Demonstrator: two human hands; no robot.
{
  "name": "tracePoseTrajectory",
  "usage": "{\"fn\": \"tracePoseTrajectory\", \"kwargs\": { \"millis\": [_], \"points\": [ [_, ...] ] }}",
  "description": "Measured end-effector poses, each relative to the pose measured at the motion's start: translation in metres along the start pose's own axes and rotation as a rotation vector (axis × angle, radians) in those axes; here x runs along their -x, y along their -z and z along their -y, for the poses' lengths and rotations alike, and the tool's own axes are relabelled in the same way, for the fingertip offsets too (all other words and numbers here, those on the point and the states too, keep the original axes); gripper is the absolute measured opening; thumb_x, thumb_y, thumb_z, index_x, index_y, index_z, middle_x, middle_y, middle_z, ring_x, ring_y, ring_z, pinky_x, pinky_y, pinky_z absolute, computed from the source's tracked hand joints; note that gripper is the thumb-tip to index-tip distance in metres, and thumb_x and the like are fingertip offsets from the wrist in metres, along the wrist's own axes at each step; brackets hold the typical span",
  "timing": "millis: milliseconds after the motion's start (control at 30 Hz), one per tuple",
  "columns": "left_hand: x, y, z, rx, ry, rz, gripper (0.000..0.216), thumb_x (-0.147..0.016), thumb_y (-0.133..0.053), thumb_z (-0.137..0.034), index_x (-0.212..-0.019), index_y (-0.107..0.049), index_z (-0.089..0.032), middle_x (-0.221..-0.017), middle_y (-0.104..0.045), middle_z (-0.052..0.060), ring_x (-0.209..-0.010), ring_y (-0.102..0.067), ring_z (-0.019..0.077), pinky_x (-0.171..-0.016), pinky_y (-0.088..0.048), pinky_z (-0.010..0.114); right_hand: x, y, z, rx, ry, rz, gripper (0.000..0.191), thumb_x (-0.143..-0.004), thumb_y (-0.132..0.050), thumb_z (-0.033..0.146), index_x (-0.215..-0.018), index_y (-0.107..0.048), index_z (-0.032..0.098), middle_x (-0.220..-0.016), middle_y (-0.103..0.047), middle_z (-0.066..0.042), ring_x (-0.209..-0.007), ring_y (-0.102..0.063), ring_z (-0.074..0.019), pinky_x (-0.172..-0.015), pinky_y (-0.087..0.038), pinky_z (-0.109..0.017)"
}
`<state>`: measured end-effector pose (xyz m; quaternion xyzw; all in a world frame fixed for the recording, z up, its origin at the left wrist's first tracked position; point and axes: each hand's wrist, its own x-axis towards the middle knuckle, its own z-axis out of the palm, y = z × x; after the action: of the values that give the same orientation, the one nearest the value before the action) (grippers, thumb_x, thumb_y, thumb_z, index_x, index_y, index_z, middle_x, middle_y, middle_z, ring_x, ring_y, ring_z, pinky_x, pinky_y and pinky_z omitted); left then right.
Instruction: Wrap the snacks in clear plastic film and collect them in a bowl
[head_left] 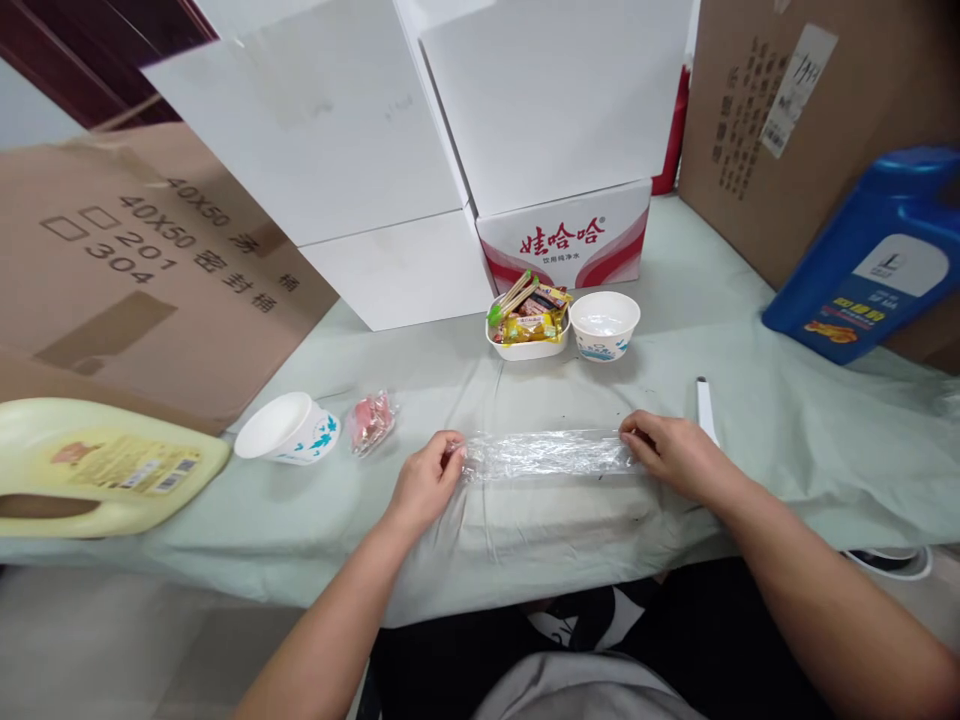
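Note:
A clear sheet of plastic film (546, 453) lies bunched in a strip across the pale green cloth (787, 450). My left hand (426, 482) pinches its left end, fingers closed on the film. My right hand (673, 452) grips its right end the same way. Both hands rest on the cloth near the table's front edge, with the film stretched between them.
A white bowl of snack packets (529, 322) and a paper bowl holding nothing (604, 324) stand behind the film. A tipped paper bowl (289, 428) and a wrapped pink item (370, 420) lie left. Yellow jug (97, 465), blue jug (874, 255), white strip (705, 408) and cardboard boxes (142, 260) surround.

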<state>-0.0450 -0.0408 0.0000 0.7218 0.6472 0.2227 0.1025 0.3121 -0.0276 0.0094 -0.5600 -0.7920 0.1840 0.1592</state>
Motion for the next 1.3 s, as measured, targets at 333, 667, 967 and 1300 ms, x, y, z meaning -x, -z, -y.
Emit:
{"fn": "tracePoseTrajectory", "kwargs": {
  "millis": [333, 667, 967, 1300],
  "points": [
    [-0.013, -0.004, -0.015, -0.511, 0.107, -0.204, 0.025, -0.092, -0.05, -0.027, -0.109, -0.063, -0.013, -0.096, -0.068, 0.012, -0.088, -0.065, 0.0281, -0.071, -0.048, 0.035, -0.006, -0.009, 0.011, 0.254, -0.077, -0.004, 0.016, -0.091, -0.054, 0.031, -0.094, -0.063, 0.018, -0.099, -0.063, -0.009, -0.088, -0.063, -0.0235, -0.07, -0.044, -0.031],
    [0.032, -0.053, -0.104, -0.251, -0.487, 0.186, 0.07, -0.088, -0.056, -0.055, -0.144, -0.041, -0.015, -0.146, -0.046, 0.018, -0.133, -0.04, 0.0396, -0.103, -0.038, 0.057, 0.013, 0.015, -0.001, -0.665, 0.264, 0.208, 0.005, -0.083, -0.058, 0.022, -0.086, -0.058, 0.017, -0.118, -0.064, -0.011, -0.068, -0.061, -0.0097, -0.061, -0.049, -0.023],
    [0.031, -0.043, -0.106, 0.038, -0.887, 0.599, 0.07, -0.09, -0.058, -0.039, -0.151, -0.024, -0.031, -0.158, -0.03, 0.007, -0.146, -0.024, 0.0312, -0.117, -0.007, 0.064, 0.017, 0.019, 0.0, -1.444, 0.261, 0.701, 0.043, -0.085, -0.067, 0.047, -0.111, -0.061, 0.013, -0.101, -0.071, -0.012, -0.085, -0.072, -0.0182, -0.063, -0.055, -0.023],
    [0.029, -0.052, -0.09, 0.541, -0.44, 0.587, 0.095, -0.091, -0.058, -0.031, -0.153, 0.015, -0.024, -0.148, -0.044, 0.018, -0.134, -0.045, 0.0292, -0.108, -0.039, 0.053, -0.016, -0.007, 0.009, -1.661, -0.231, 0.178, 0.038, -0.082, -0.071, 0.044, -0.107, -0.062, 0.018, -0.112, -0.068, -0.012, -0.112, -0.063, -0.0241, -0.106, -0.044, -0.045]
  ]
}}
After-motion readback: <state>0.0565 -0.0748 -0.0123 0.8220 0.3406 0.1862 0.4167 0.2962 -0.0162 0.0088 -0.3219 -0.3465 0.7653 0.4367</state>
